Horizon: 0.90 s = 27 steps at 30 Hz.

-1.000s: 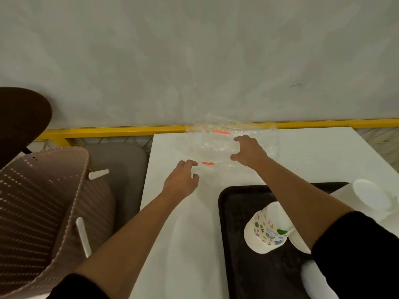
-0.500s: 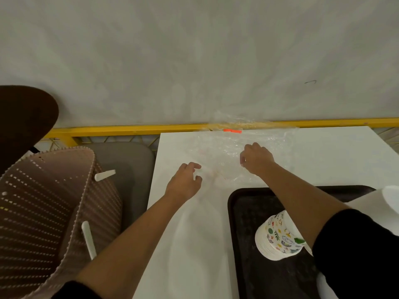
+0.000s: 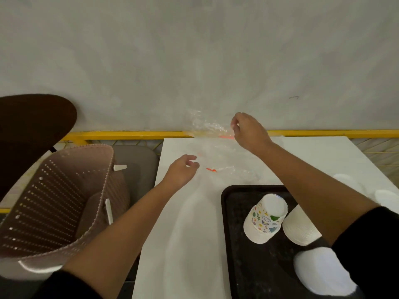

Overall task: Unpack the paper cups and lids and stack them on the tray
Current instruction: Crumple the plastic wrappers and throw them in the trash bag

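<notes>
My right hand (image 3: 248, 131) pinches a clear plastic wrapper (image 3: 207, 128) with red marks and holds it lifted above the far edge of the white table (image 3: 183, 223). More of the wrapper (image 3: 228, 169) trails down onto the tabletop. My left hand (image 3: 182, 171) hovers over the table beside the wrapper, fingers loosely curled, holding nothing. On the black tray (image 3: 235, 244) stands an upside-down stack of printed paper cups (image 3: 266, 219). Beside it sit white stacks (image 3: 299, 228), and another white stack (image 3: 321, 270) sits near the tray's front.
A brown perforated basket (image 3: 58, 197) rests on a grey chair seat (image 3: 138, 160) left of the table. White lids (image 3: 386, 197) lie on the table at the right. A yellow rail (image 3: 129, 134) runs along the grey wall behind.
My right hand has risen from the tabletop and lifted the plastic wrapper toward the wall. My left hand has stayed in about the same place.
</notes>
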Available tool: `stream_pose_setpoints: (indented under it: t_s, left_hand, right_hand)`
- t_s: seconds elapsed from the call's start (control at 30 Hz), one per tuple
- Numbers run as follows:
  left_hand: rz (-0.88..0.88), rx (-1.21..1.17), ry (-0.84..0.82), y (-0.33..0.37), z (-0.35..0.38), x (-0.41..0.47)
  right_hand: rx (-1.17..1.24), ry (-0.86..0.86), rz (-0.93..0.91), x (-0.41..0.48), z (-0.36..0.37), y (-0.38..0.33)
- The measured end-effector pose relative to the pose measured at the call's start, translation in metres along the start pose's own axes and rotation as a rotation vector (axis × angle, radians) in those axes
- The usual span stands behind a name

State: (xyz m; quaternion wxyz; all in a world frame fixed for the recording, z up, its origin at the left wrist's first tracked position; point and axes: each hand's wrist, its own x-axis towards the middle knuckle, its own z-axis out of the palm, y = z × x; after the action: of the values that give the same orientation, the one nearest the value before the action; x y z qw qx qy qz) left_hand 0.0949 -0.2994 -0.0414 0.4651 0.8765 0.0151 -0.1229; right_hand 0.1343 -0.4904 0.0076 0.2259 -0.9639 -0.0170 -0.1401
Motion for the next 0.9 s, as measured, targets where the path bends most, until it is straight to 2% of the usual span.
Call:
stream_pose_setpoints:
  t_s: [0.2, 0.43, 0.53, 0.6, 0.77, 0.9]
  left_hand:
    - [-0.074, -0.414, -0.062, 0.027, -0.027, -0.042]
    - [-0.037, -0.592, -0.211, 0.038, -0.061, -0.105]
    - [0.029, -0.778, -0.352, 0.028, -0.079, -0.135]
    - [0.07, -0.826, -0.346, 0.017, -0.091, -0.156]
    - [0.154, -0.605, -0.15, -0.033, -0.128, -0.211]
    - [0.15, -0.406, -0.12, -0.09, -0.173, -0.246]
  right_hand:
    - [0.601, 0.03, 0.193, -0.032, -0.055, -0.049]
    - [1.299, -0.254, 0.371, -0.103, -0.08, -0.087]
    - [1.35, -0.299, 0.438, -0.133, -0.069, -0.1]
    - [1.344, -0.325, 0.452, -0.159, -0.062, -0.118]
    - [1.286, -0.364, 0.498, -0.235, -0.038, -0.182]
    - [1.174, -0.421, 0.482, -0.28, -0.004, -0.238]
